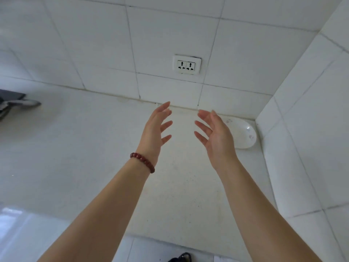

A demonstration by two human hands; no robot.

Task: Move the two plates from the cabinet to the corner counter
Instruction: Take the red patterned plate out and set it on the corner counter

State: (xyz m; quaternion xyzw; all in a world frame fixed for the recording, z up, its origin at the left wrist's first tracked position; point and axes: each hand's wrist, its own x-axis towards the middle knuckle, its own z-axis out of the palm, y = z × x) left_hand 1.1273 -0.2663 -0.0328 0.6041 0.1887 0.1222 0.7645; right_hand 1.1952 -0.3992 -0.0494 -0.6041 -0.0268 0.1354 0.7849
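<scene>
A white plate (243, 133) with small floral marks lies on the white counter (94, 157), tucked into the far right corner where the two tiled walls meet. My right hand (215, 137) hovers just left of it, open, palm facing left, and covers the plate's left part. Whether one plate or two lie there cannot be told. My left hand (156, 131), with a red bead bracelet at the wrist, is held open opposite the right hand, fingers spread. Neither hand holds anything. No cabinet is in view.
A double wall socket (186, 64) sits on the back tiled wall above the hands. A dark grey object (13, 103) juts in at the left edge over the counter. The tiled right wall (311, 129) borders the corner. A dark shoe (181, 258) shows below the counter's front edge.
</scene>
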